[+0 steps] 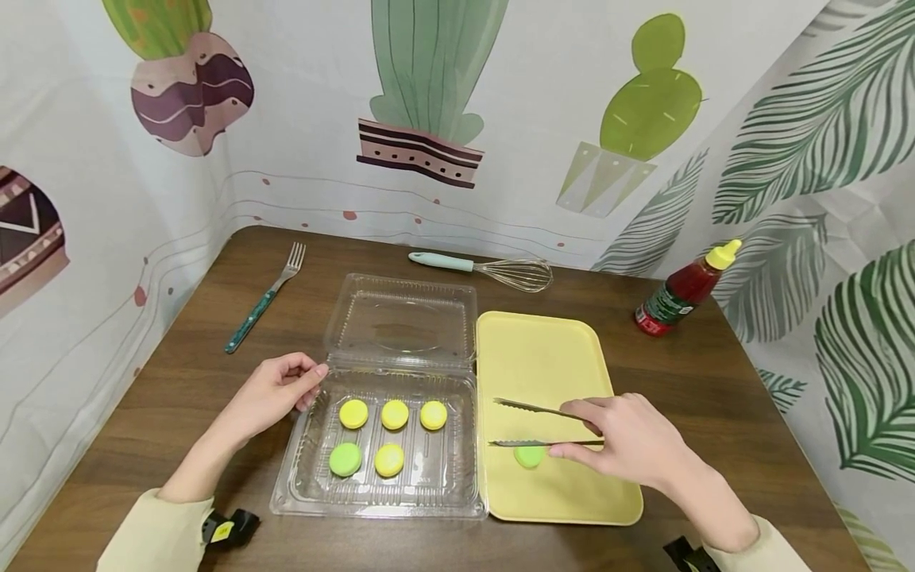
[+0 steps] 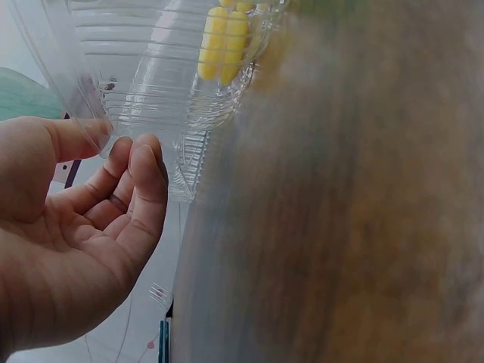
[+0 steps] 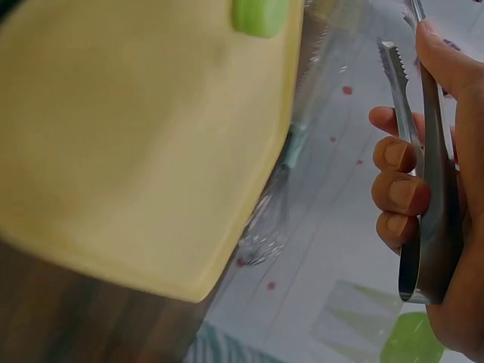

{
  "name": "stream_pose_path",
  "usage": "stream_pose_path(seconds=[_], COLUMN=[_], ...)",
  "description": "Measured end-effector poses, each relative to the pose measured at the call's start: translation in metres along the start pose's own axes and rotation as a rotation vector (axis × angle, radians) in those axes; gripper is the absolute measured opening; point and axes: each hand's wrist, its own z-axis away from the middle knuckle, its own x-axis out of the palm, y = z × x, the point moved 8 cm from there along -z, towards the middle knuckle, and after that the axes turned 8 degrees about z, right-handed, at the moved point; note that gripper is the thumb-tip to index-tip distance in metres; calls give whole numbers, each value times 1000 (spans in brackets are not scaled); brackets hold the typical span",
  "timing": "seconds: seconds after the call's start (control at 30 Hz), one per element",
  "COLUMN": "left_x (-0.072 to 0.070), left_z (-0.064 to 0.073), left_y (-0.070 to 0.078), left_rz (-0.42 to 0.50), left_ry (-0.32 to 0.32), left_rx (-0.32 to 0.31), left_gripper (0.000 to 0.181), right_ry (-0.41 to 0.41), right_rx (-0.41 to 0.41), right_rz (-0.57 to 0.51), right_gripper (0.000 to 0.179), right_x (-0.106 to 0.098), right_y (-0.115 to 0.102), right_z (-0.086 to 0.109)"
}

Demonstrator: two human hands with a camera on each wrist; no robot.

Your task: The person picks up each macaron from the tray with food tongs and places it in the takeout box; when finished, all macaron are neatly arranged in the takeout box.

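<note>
My left hand (image 1: 275, 391) pinches the left rim of a hinged clear plastic container (image 1: 379, 505) between thumb and fingers; its lid (image 1: 403, 318) lies back. Inside are several macarons: three yellow ones (image 1: 395, 415) in the far row, then a green one (image 1: 345, 459) and a yellow one (image 1: 389, 460) nearer. Metal tongs (image 1: 532, 407) are in my right hand (image 1: 629, 437), arms spread apart with nothing between them. They hover over a yellow tray (image 1: 550, 496), where a green macaron (image 1: 530, 457) lies partly hidden under the near arm.
A fork (image 1: 264, 306) with a teal handle lies at the back left. Behind the lid is a whisk (image 1: 486, 268). A red sauce bottle (image 1: 679, 294) with a yellow cap stands at the right. Patterned cloth (image 1: 300, 119) hangs behind the wooden table (image 1: 179, 373).
</note>
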Motion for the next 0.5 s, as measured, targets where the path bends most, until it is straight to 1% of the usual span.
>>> stream_pose_path(seconds=[0.23, 0.5], left_x=[1, 1], left_z=[0, -1], left_y=[0, 0], left_rz=[-5, -11], left_ry=[-2, -6], left_rx=[1, -4], left_gripper=[27, 26], right_ry=[-43, -80], right_rx=[55, 90], right_rz=[7, 5], right_gripper=[35, 32], right_x=[5, 15], right_y=[11, 13], right_z=[27, 46])
